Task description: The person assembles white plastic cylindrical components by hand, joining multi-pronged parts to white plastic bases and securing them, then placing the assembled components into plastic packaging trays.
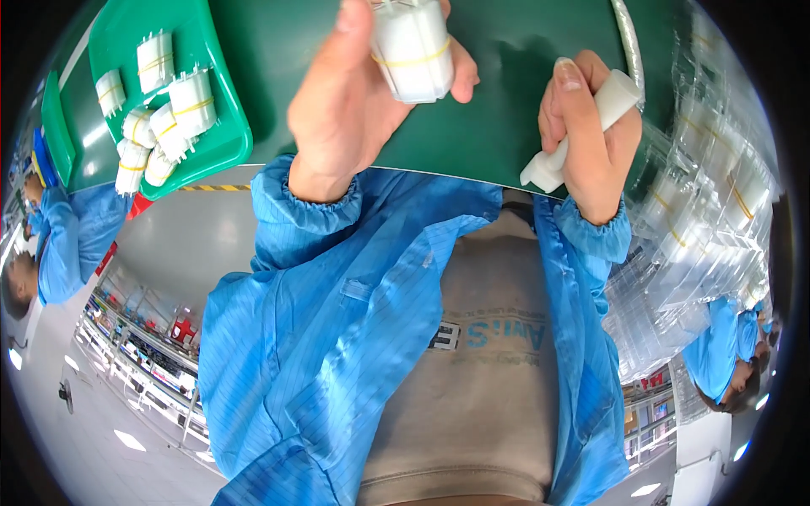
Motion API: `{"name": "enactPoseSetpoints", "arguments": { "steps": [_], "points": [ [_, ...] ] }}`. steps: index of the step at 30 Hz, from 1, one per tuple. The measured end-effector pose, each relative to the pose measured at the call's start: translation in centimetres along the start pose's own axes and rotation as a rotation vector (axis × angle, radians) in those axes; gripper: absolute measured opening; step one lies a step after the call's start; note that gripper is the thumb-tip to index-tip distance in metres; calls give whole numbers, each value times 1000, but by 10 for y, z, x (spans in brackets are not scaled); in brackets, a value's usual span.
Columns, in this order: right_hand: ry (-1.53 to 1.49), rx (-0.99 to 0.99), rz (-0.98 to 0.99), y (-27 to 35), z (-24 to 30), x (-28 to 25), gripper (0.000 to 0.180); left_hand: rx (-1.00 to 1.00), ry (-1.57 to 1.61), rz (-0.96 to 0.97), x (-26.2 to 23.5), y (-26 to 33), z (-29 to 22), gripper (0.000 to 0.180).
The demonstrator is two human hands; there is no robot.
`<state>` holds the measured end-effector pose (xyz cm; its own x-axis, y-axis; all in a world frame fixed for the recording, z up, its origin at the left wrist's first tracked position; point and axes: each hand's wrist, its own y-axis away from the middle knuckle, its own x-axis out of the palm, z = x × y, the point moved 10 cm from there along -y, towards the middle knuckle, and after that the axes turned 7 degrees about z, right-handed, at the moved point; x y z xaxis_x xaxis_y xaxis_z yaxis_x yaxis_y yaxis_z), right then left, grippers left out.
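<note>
My left hand is closed around a white plastic bundle with a yellow band about its middle, raised over the green tabletop. The bundle's upper end is cut off by the picture's top edge. My right hand is wrapped round a slim white roll near the table's front edge. The roll sticks out on both sides of the fist; its material is unclear. At left, a green tray holds several similar banded white bundles, some upright, some tilted together.
Stacked clear plastic trays with white banded parts rise at the right, close to my right arm. A pale wrapped hose or cable lies beyond my right hand. People in blue are at the far left and right. Shelving stands behind.
</note>
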<state>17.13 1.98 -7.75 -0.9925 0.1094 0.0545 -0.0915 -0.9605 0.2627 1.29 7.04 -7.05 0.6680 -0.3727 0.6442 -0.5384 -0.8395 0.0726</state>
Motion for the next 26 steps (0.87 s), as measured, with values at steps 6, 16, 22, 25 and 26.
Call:
{"name": "enactPoseSetpoints", "arguments": {
  "steps": [6,16,22,25,26],
  "points": [
    [13,5,-12,0,1,-2,34,22,-106,-119,-10,-4,10,64],
    [49,-12,40,-1,1,-4,34,161,-119,-188,-12,-1,-13,51],
    [-66,-53,61,-1,1,-6,34,110,71,-89,-22,-5,-2,39],
    [-80,-34,45,-1,-1,-7,32,75,157,-17,-21,-5,-1,40],
    [-77,-35,51,-2,-1,-6,31,57,211,31,-18,-5,-2,41]
  ]
}}
